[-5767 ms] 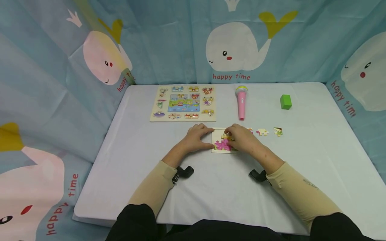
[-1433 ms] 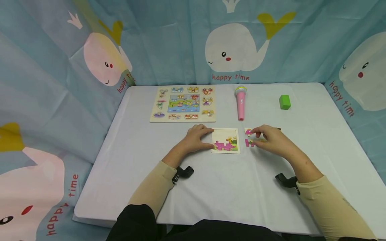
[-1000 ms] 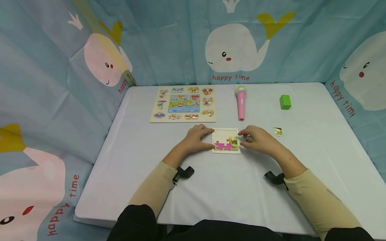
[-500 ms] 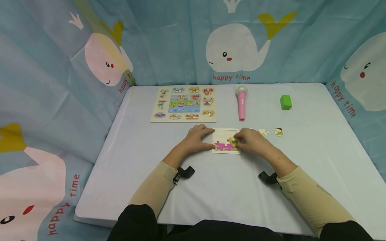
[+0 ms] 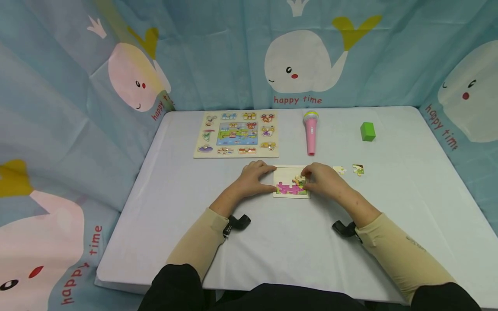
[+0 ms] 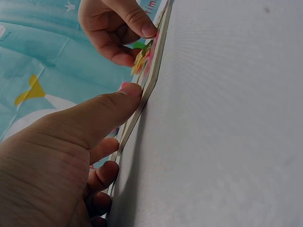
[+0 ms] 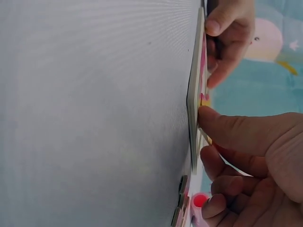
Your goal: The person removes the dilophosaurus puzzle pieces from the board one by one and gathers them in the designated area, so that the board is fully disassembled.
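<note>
My left hand [image 5: 253, 178] holds the small wooden puzzle tray [image 5: 285, 173] by its left side, with the thumb at the lower corner and a finger at the upper one. Pink jigsaw pieces [image 5: 287, 188] lie joined along the tray's bottom. Over the tray's right side, my right hand [image 5: 326, 179] pinches a yellow and green jigsaw piece [image 6: 140, 61] between thumb and finger. That piece looks tilted in the left wrist view, and the fingers partly cover it. Two loose jigsaw pieces, a pale one [image 5: 339, 170] and a darker one [image 5: 358, 169], show beyond the right hand.
A larger wooden puzzle board [image 5: 236, 151] lies at the back left. To its right are a pink toy microphone [image 5: 311, 136] and a green block [image 5: 367, 131]. Several loose pieces [image 7: 182, 201] lie beside the right hand in the right wrist view. A whale-printed curtain [image 5: 218, 65] surrounds the white table [image 5: 272, 250].
My right hand went from the tray to the loose pieces on the right, then came back left to the tray with a piece. My left hand stays at the tray's left side.
</note>
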`<state>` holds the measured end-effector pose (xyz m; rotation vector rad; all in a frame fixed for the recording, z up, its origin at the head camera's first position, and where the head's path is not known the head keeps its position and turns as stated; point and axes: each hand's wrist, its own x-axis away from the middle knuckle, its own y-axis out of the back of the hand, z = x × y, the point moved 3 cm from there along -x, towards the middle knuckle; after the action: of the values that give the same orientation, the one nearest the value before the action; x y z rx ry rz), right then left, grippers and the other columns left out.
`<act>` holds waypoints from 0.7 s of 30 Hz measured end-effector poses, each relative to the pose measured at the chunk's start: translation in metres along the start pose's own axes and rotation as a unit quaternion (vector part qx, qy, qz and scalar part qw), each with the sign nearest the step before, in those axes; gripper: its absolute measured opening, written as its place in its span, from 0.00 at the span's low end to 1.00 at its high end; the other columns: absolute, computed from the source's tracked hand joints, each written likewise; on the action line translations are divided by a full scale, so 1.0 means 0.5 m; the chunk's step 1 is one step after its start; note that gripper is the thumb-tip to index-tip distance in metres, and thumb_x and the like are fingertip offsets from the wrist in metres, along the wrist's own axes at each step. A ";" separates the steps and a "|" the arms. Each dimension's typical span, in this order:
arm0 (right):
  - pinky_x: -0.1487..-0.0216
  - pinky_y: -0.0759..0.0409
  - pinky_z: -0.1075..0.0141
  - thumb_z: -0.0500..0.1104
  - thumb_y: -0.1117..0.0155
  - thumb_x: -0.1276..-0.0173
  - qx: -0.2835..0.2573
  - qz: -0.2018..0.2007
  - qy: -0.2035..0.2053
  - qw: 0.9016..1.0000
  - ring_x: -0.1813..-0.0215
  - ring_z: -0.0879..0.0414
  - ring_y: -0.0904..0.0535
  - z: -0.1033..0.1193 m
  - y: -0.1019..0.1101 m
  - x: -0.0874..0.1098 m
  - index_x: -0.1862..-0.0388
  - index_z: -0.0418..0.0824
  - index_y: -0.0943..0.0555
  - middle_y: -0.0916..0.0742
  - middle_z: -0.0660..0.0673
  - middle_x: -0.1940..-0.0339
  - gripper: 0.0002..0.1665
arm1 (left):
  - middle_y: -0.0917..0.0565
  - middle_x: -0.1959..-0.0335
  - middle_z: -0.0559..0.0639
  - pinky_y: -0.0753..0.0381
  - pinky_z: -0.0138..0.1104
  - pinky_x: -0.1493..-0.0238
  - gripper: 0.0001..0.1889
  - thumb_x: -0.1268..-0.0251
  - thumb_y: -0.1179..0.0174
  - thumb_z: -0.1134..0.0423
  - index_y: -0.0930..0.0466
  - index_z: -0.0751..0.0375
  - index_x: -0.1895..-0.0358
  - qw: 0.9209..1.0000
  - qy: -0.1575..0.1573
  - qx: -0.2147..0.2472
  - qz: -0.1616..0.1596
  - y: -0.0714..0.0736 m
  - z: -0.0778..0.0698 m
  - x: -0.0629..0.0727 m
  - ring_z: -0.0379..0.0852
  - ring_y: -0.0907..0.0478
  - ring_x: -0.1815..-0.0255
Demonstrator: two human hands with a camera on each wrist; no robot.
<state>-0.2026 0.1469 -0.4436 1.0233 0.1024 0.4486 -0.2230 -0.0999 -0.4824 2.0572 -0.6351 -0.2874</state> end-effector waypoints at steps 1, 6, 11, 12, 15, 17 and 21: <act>0.47 0.23 0.49 0.38 0.21 0.39 0.000 -0.001 -0.002 1.000 0.55 0.46 0.21 0.000 0.000 -0.001 0.50 0.32 0.15 0.14 0.41 0.58 0.20 | 0.25 0.45 0.45 0.36 0.43 0.42 0.39 0.43 0.26 0.40 0.25 0.47 0.27 1.000 0.000 0.000 0.000 0.000 0.000 0.000 0.44 0.33 0.46; 0.47 0.23 0.49 0.38 0.20 0.40 -0.009 -0.003 -0.011 1.000 0.55 0.46 0.21 0.001 -0.001 -0.001 0.52 0.32 0.16 0.15 0.41 0.58 0.20 | 0.26 0.45 0.45 0.35 0.42 0.43 0.39 0.42 0.27 0.40 0.25 0.47 0.27 1.000 0.000 0.000 0.001 0.002 -0.002 0.002 0.44 0.33 0.46; 0.46 0.24 0.49 0.37 0.20 0.41 -0.013 -0.005 -0.018 1.000 0.54 0.46 0.21 -0.001 -0.001 0.000 0.53 0.33 0.16 0.15 0.41 0.58 0.19 | 0.25 0.45 0.46 0.35 0.42 0.44 0.39 0.42 0.26 0.41 0.26 0.48 0.27 1.000 -0.001 0.000 0.002 0.004 -0.004 0.003 0.44 0.33 0.46; 0.46 0.24 0.49 0.37 0.20 0.41 -0.014 -0.006 -0.018 1.000 0.54 0.46 0.21 -0.001 -0.001 0.000 0.53 0.33 0.16 0.15 0.41 0.58 0.19 | 0.25 0.45 0.46 0.35 0.43 0.44 0.39 0.42 0.26 0.41 0.26 0.48 0.27 1.000 -0.001 -0.001 0.002 0.005 -0.004 0.003 0.44 0.33 0.46; 0.46 0.24 0.49 0.37 0.20 0.41 -0.015 -0.008 -0.017 1.000 0.54 0.45 0.20 0.001 -0.001 -0.001 0.53 0.32 0.16 0.14 0.40 0.58 0.19 | 0.26 0.45 0.46 0.35 0.43 0.43 0.39 0.42 0.27 0.41 0.26 0.48 0.27 1.000 -0.002 -0.001 0.002 0.004 -0.003 0.002 0.45 0.33 0.45; 0.46 0.24 0.49 0.37 0.21 0.41 -0.015 -0.009 -0.019 1.000 0.54 0.46 0.20 0.002 -0.001 -0.001 0.52 0.32 0.15 0.14 0.40 0.58 0.19 | 0.25 0.44 0.46 0.35 0.43 0.43 0.39 0.42 0.27 0.41 0.26 0.48 0.27 1.000 -0.002 -0.001 0.003 0.004 -0.003 0.002 0.45 0.33 0.45; 0.44 0.23 0.49 0.37 0.22 0.40 -0.015 -0.009 -0.017 1.000 0.52 0.46 0.20 0.002 0.001 -0.001 0.51 0.32 0.15 0.14 0.41 0.57 0.19 | 0.25 0.44 0.46 0.35 0.42 0.43 0.39 0.42 0.27 0.41 0.26 0.48 0.27 1.000 -0.001 -0.001 0.004 0.003 -0.001 0.001 0.44 0.33 0.46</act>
<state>-0.2028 0.1460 -0.4427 0.9992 0.0743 0.4141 -0.2226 -0.1004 -0.4807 2.0517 -0.6441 -0.2864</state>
